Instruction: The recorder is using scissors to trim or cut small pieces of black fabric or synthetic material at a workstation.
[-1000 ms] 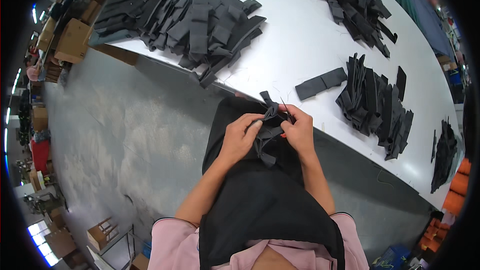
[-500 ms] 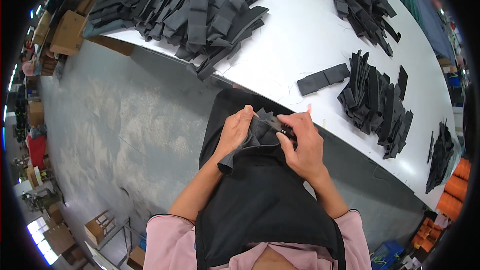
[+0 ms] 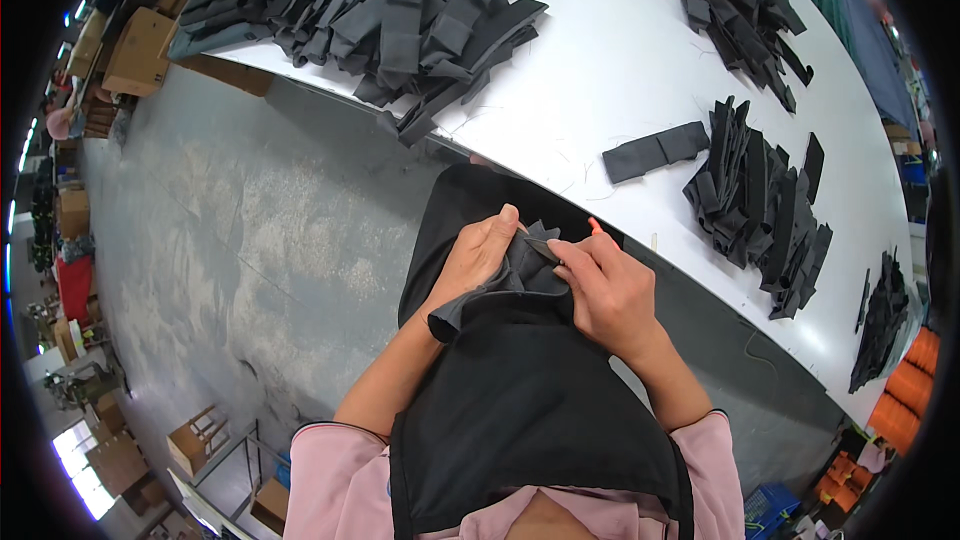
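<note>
A dark grey sewn fabric strip is bunched up over my lap, its rolled end hanging near my left wrist. My left hand is closed around the strip's left side, thumb pointing up. At the strip's upper edge, the thumb and forefinger of my right hand pinch a grey fold or tip. A red end of a small tool sticks out beyond my right knuckles; most of the tool is hidden in the hand. Under both hands lies my black apron.
A white table runs across ahead and to the right, its edge close to my right hand. It carries a large heap of dark strips, a bundle, a single flat strip and further piles. Cardboard boxes stand far left.
My right hand has turned and its fingers have closed to a pinch on the fabric. The dark metal tool visible between its fingers before is now mostly hidden, with its red end showing.
</note>
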### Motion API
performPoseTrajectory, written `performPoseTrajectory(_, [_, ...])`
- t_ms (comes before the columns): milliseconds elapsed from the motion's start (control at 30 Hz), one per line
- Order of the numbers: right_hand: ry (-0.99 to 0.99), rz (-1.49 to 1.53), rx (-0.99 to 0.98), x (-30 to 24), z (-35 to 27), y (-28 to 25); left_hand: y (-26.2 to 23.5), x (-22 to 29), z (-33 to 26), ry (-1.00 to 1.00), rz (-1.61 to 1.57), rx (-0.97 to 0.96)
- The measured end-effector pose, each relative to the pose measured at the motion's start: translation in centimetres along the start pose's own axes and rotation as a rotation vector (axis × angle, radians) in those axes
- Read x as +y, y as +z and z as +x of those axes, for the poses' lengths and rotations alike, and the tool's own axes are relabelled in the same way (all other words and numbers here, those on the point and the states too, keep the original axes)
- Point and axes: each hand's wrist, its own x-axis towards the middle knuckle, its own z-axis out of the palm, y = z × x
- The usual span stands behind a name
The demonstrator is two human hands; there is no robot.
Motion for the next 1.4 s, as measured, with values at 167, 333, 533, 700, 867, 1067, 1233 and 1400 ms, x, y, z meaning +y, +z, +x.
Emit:
performPoseTrajectory(167, [0.080, 0.104, 0.076, -0.1, -0.2, 0.0, 0.0, 0.1, -0.1, -0.041, -0.006, -0.007])
performPoseTrajectory(333, [0.151, 0.174, 0.031, -0.3, 0.2, -0.6, -0.8, -0.4, -0.1, -0.017, -0.055, -0.103])
performPoseTrajectory(533, [0.060, 0.167, -0.082, 0.4, 0.9, -1.3, -1.2, -0.8, -0.1, 0.005, 0.026, -0.120])
performPoseTrajectory(700, [-0.090, 0.159, -0.179, 0.6, 2.1, -2.4, -1.5, -0.1, -0.3, -0.028, 0.059, -0.162])
performPoseTrajectory(867, [-0.368, -0.042, -0.214, 0.8, 2.4, -2.4, -1.5, 0.0, -0.3, -0.067, 0.074, -0.189])
performPoseTrajectory(1067, [-0.424, -0.024, -0.301, 0.7, 3.0, -2.8, -1.5, -0.5, -0.4, -0.032, 0.094, -0.191])
performPoseTrajectory(1233, [-0.346, 0.077, -0.439, 1.2, 3.0, -2.7, -1.6, -0.3, -0.6, -0.070, 0.097, -0.224])
performPoseTrajectory(1400, [-0.068, 0.421, -0.427, 2.2, 1.7, -0.9, -2.4, 0.1, -0.6, -0.075, 0.115, -0.240])
